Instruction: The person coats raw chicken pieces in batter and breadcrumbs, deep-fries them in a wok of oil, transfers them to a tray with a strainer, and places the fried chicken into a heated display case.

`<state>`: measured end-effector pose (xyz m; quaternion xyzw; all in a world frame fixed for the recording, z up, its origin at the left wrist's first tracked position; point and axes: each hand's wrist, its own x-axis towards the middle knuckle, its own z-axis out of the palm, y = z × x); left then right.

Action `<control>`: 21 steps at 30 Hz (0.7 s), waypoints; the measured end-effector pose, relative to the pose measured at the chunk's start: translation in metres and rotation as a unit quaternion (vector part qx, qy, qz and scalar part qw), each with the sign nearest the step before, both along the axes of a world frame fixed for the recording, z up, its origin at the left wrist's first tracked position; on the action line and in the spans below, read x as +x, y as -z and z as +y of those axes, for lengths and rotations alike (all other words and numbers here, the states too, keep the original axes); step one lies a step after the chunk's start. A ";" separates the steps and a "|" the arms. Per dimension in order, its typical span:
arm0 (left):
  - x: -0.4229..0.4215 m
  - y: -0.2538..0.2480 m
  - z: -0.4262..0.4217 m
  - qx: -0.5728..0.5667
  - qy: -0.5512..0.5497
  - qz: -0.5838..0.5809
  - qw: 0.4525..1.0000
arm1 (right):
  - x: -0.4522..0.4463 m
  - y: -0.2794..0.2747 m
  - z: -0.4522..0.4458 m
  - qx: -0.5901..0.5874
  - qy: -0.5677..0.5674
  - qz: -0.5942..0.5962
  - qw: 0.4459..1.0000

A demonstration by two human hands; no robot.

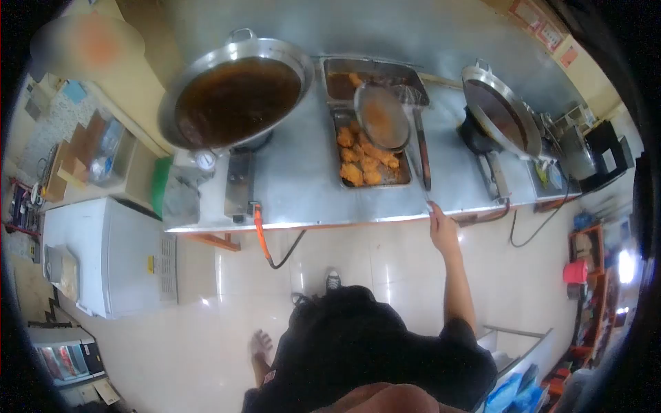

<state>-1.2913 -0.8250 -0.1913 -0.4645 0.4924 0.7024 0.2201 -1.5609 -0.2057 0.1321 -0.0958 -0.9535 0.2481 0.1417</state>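
My right hand [441, 225] is closed around the thin handle of a round mesh skimmer [382, 117]. The skimmer's head hangs over the far part of a metal tray [406, 183] that holds several golden fried chicken pieces [358, 157]. Behind it lies a second metal tray [329, 69] with dark contents and a few fried bits. A wire strainer's brown handle [423, 151] lies to the right of the trays. Low by my side hangs my left hand [261, 346], slightly blurred, fingers apart and holding nothing.
A large wok of dark oil [241, 96] with a dial thermometer [205, 160] stands left on the metal table [303, 196]; another wok [506, 113] stands right. An orange hose [259, 234] droops off the front edge. A white chest freezer [110, 255] stands left.
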 end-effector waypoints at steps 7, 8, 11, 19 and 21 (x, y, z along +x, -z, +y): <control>-0.094 -0.096 -0.019 -0.082 0.001 0.045 0.996 | 0.003 -0.007 -0.035 -0.040 0.026 0.024 0.999; -0.097 -0.112 -0.015 -0.102 0.001 0.051 0.993 | 0.002 -0.009 -0.037 -0.062 0.022 0.028 0.997; -0.077 -0.087 -0.030 -0.072 -0.001 0.047 0.996 | -0.002 -0.013 -0.054 -0.326 0.070 -0.051 0.941; 0.056 -0.018 -0.036 -0.021 0.041 -0.104 0.993 | -0.035 -0.020 -0.062 -0.540 0.058 -0.002 0.840; 0.068 -0.027 -0.027 -0.032 0.034 -0.084 0.995 | -0.050 -0.047 -0.062 -0.548 0.039 0.008 0.836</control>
